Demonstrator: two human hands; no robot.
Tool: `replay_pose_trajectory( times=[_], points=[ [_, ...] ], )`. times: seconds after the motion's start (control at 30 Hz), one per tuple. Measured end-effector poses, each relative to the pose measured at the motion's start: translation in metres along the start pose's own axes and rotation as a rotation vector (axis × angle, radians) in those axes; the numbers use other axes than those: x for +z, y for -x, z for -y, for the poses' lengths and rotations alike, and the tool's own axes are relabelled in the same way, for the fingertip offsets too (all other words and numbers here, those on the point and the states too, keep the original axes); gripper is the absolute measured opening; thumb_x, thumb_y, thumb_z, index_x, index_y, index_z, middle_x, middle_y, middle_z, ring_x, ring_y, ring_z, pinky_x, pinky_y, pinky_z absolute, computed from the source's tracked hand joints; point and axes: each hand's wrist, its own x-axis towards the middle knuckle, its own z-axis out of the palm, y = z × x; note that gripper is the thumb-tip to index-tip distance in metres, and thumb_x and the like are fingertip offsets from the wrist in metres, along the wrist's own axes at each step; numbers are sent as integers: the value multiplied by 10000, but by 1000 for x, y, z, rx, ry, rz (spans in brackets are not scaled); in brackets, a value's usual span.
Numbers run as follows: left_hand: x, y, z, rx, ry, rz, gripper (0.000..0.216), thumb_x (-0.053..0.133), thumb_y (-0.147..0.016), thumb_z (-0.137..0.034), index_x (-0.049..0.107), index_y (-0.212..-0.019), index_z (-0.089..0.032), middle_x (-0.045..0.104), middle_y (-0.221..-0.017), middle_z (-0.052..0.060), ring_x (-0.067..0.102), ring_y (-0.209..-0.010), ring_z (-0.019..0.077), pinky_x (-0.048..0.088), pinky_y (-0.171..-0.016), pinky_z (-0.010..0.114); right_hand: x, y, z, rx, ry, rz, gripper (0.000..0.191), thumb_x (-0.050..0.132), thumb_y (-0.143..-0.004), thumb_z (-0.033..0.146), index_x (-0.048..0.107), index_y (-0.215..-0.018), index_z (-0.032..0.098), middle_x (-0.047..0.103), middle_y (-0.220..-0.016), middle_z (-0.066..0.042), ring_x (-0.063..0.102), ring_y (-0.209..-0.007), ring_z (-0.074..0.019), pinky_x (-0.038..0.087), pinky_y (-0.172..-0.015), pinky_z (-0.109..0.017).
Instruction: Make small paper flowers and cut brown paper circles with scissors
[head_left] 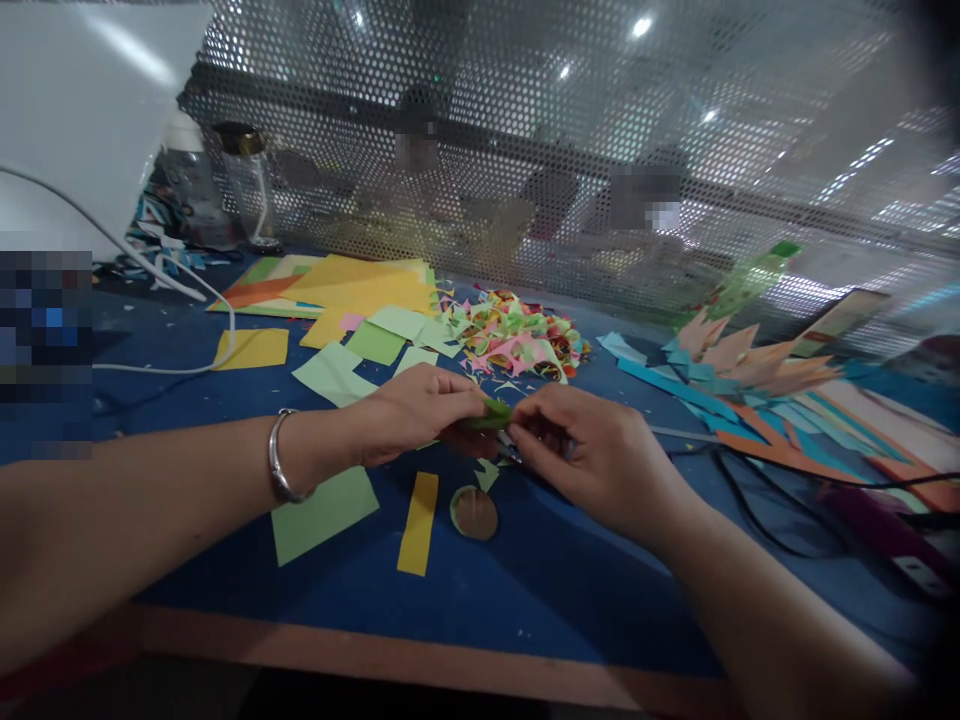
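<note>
A small folded green piece of paper (pixel 495 410) is pinched between the thumb and fingers of my left hand (pixel 420 415), which wears a silver bangle (pixel 279 455) at the wrist. My right hand (pixel 592 440) is closed, its fingertips at the right end of that same piece. Under the right fingertips shows a bit of something shiny and metallic (pixel 510 450), mostly hidden. Just below the hands lie a round brown disc (pixel 477 514) with a pale green edge, a yellow paper strip (pixel 417 525) and a light green sheet (pixel 326 515).
Behind the hands are a heap of colourful paper scraps (pixel 517 335) and stacked yellow sheets (pixel 367 285). Orange and blue paper pieces (pixel 750 370) lie at right, near black cables (pixel 750 500). A white cable (pixel 161 368) and two bottles (pixel 244 185) stand left, before a perforated screen (pixel 480 190).
</note>
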Motion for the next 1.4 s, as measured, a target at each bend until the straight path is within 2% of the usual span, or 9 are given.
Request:
replay_pose_trajectory(
  times=[0.07,0.17,0.23,0.33,0.5,0.73,1.2,1.4],
  points=[
    [-1,0,1,25,-47,0,171,569,-849,-129,695,-733,-129,720,-705,31,718,-664,130,573,-715,267,0,-1,0,39,-25,17,110,548,-881,153,622,-805,183,608,-721,-3,546,-593,-116,423,-564,-243],
    [-7,0,4,82,-150,84,62,658,-801,-183,706,-795,-145,722,-726,23,714,-703,139,576,-744,282,0,-2,2,92,-28,37,107,548,-883,181,617,-801,186,609,-718,-4,537,-590,-116,417,-557,-246],
    [-11,0,8,154,-267,137,116,713,-779,-257,711,-836,-157,735,-766,34,713,-743,149,567,-756,283,0,-3,3,111,-27,42,117,548,-886,197,612,-789,188,610,-712,-5,532,-585,-117,413,-552,-247],
    [-15,-2,13,237,-446,114,184,706,-794,-339,708,-865,-169,754,-802,56,717,-764,168,555,-723,275,0,-3,5,121,-42,35,135,541,-890,206,600,-770,190,601,-703,-5,527,-582,-116,410,-548,-244],
    [-14,-2,15,283,-588,60,176,646,-829,-340,704,-837,-173,746,-741,44,716,-714,162,531,-653,242,0,-3,6,135,-51,31,126,548,-892,219,597,-780,190,582,-680,11,511,-565,-109,397,-534,-235],
    [-13,-1,13,293,-662,43,201,595,-847,-330,679,-750,-175,734,-687,38,708,-674,153,496,-587,216,1,-3,5,144,-56,38,117,555,-888,219,589,-778,196,591,-671,16,516,-561,-105,393,-519,-221],
    [-15,-1,13,306,-736,56,213,560,-851,-310,697,-755,-179,735,-698,35,684,-620,129,479,-541,194,1,-3,5,167,-67,56,131,554,-891,242,580,-770,198,584,-671,15,504,-554,-110,390,-525,-235],
    [-16,-1,13,324,-732,45,177,545,-831,-255,684,-756,-175,725,-709,41,696,-629,133,488,-547,193,5,-4,1,208,-97,53,74,588,-889,268,612,-905,200,614,-725,15,531,-591,-122,422,-569,-248]
  ],
)
